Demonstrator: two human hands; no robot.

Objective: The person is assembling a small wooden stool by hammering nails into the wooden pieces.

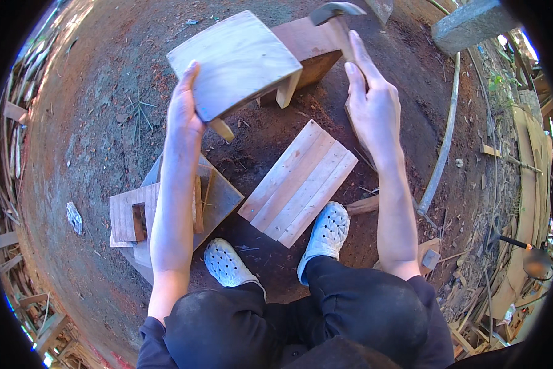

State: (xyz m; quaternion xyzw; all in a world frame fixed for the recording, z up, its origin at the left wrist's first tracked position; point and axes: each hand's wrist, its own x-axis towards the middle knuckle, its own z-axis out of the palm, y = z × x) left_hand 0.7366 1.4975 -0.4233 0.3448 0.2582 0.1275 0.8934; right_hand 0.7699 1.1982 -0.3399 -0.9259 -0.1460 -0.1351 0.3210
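My left hand (186, 107) grips the left edge of a small wooden stool (234, 64), thumb on its pale square top. Two short legs show below the seat, which is raised above the ground and tilted. In my right hand (373, 104) is a hammer (339, 29), its metal head up and its wooden handle running down through my fingers. The hammer head is just above a brown wooden block or bench (307, 46) behind the stool, partly hidden by it. Between my arms, a slatted wooden panel (298, 183) lies near my feet.
Cut wooden pieces (128, 215) are stacked at the left on a grey board (224, 194). A pale curved stick (447, 135) lies on the dirt at the right, below a concrete post (473, 26). Scrap wood (522, 203) is piled along the right side.
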